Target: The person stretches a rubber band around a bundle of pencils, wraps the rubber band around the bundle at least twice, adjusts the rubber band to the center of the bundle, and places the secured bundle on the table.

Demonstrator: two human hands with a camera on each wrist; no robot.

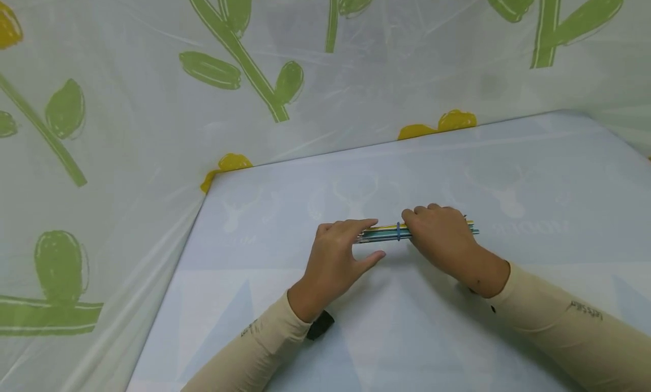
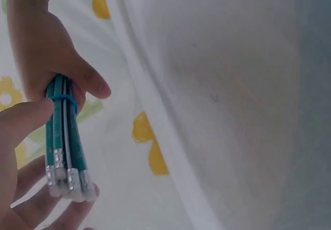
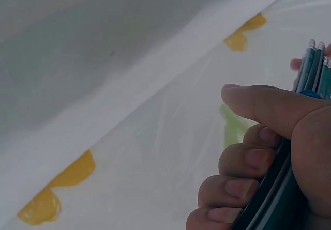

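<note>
A bundle of pencils, mostly green with a yellow one among them, is held sideways above the table, a blue rubber band round its middle. My right hand grips the bundle to the right of the band; in the right wrist view its fingers curl round the pencils. At the other end my left hand is spread, thumb well apart from the fingers. The left wrist view shows the white erasers in front of those fingers, and the thumb beside the band. Whether the left fingers touch the erasers I cannot tell.
Below the hands is a pale table with faint deer-head prints. A white curtain with green leaves and yellow flowers hangs behind and to the left. A small black object is by the left wrist.
</note>
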